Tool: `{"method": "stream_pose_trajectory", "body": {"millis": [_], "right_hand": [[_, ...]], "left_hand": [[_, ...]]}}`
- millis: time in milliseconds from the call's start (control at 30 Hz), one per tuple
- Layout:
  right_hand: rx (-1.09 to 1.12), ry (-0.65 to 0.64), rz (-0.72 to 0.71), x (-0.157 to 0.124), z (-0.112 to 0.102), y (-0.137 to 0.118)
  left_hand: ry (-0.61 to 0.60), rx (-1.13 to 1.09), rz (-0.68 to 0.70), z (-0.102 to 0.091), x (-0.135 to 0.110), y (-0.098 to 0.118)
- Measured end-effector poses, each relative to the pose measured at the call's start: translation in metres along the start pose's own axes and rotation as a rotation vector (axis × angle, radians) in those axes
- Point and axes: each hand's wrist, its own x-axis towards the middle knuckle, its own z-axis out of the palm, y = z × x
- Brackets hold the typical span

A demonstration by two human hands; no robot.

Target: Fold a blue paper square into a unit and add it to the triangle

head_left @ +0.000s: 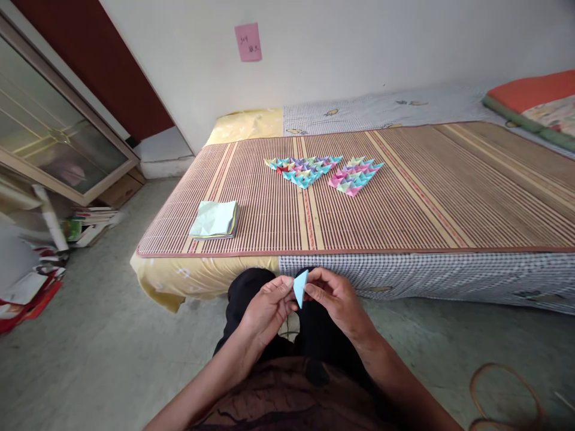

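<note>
Between my two hands, above my lap, is a small light-blue folded paper triangle [300, 290]. My left hand [272, 304] pinches its left edge between thumb and fingers. From the other side, my right hand [336, 298] grips it with thumb and forefinger. On the bed mat lies a stack of square paper sheets [214, 219], a pale green sheet on top. Farther back sit two groups of folded paper pieces, a larger multicoloured group [305, 170] with a red piece in it and a smaller group [356, 176] of pink, blue, green and purple.
A striped bamboo mat [260, 221] covers the bed, whose front edge is just beyond my knees. Folded bedding [534, 105] lies at the far right. A glass-door cabinet [58, 114] stands left, with books [95, 221] on the floor. A pink note [248, 42] hangs on the wall.
</note>
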Motion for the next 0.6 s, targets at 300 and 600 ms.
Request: {"method": "stream_pose_trajectory", "body": {"millis": [300,600], "right_hand": [[-0.026,0.007,0.026,-0.0010,0.0007,-0.0039],[-0.076,0.001,-0.013,0.0008,-0.0011,-0.0019]], "left_hand": [[0.010,-0.004,0.001,-0.0005,-0.0006,-0.0005],[0.046,0.065,0.083,0.0067,-0.0036,0.0019]]}}
